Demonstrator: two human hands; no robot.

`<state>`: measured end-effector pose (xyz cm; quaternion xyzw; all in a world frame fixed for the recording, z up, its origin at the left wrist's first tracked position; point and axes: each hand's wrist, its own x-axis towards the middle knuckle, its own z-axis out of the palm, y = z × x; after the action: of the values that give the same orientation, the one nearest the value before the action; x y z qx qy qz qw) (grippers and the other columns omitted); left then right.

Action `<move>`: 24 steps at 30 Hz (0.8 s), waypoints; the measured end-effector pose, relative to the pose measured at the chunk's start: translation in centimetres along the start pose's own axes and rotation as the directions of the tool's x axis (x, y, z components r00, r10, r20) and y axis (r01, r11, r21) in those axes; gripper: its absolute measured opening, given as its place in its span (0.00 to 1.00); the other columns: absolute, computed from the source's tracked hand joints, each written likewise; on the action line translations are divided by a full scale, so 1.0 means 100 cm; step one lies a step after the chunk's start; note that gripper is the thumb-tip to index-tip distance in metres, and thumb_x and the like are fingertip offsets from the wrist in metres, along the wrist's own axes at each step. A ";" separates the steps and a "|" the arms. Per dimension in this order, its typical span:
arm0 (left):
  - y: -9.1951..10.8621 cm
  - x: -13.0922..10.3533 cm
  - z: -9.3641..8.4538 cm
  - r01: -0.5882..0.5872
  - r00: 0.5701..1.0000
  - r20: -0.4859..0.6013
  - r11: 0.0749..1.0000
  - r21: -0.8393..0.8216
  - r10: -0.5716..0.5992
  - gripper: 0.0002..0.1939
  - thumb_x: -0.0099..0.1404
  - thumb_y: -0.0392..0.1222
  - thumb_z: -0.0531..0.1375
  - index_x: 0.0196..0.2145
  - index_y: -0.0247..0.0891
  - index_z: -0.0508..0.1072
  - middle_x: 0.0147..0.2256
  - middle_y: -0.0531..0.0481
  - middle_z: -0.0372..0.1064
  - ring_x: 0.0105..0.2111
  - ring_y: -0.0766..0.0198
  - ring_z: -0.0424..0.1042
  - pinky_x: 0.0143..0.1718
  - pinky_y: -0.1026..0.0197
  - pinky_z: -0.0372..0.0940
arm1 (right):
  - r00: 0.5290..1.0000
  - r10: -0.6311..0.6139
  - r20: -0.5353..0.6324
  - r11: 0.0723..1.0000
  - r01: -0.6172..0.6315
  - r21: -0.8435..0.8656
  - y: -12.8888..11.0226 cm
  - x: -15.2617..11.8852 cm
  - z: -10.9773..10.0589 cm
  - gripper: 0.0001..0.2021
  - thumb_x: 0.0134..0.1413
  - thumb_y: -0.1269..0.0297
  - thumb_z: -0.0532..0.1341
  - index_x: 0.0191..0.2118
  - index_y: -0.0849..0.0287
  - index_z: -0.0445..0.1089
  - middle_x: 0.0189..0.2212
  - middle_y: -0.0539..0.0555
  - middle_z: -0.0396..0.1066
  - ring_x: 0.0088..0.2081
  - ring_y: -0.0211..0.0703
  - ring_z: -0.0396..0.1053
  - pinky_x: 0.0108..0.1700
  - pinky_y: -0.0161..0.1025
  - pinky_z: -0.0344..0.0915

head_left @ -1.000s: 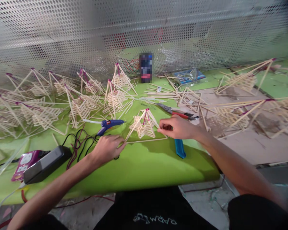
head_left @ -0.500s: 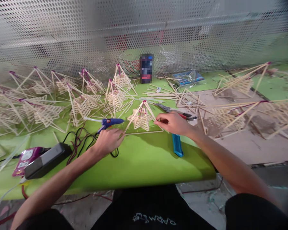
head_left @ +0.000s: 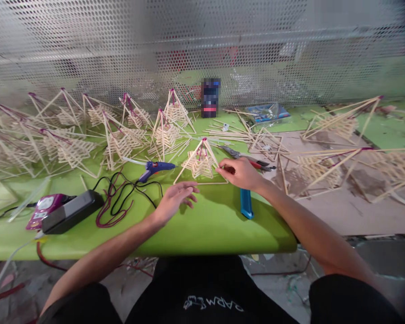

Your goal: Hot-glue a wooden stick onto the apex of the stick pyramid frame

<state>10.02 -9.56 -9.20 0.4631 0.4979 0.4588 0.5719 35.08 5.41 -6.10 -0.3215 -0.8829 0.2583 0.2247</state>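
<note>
A pyramid frame of thin wooden sticks [head_left: 201, 164], tied with purple string at its top, stands on the green table with a stepped stick shape hanging inside. At its right lower corner, my right hand [head_left: 239, 173] is closed on the frame, thumb and index finger pinched. My left hand [head_left: 177, 198] is off the frame, just in front of its left corner, fingers apart and nothing in them. Beyond my left hand lies a blue glue gun [head_left: 157, 168]. Behind my right hand are red-handled pliers [head_left: 256, 163], and in front of it a blue cutter [head_left: 246, 204].
Several similar stick pyramids [head_left: 121, 139] crowd the left, with others on a board [head_left: 354, 216] at the right. A power strip [head_left: 72, 211] and black cables lie front left. Loose sticks [head_left: 229, 132] and a phone [head_left: 210, 98] are at the back, before a perforated metal screen [head_left: 256, 58].
My left hand has let go of the frame's left corner and moved right and toward me, its fingers opening. My right hand keeps its pinch. The view has shifted slightly.
</note>
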 end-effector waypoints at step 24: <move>0.000 -0.010 0.011 -0.005 0.986 0.167 0.984 0.180 -0.026 0.21 0.71 0.58 0.65 0.40 0.34 0.78 0.30 0.50 0.74 0.24 0.70 0.72 0.24 0.68 0.67 | 0.994 -0.087 -0.073 0.996 0.084 -0.039 0.008 -0.001 0.008 0.13 0.71 0.56 0.61 0.36 0.56 0.75 0.19 0.48 0.73 0.20 0.38 0.66 0.31 0.38 0.58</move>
<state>11.00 -10.57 -8.97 0.5472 0.4896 0.3683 0.5703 35.04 5.65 -7.22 -0.2967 -0.8914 0.2203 0.2624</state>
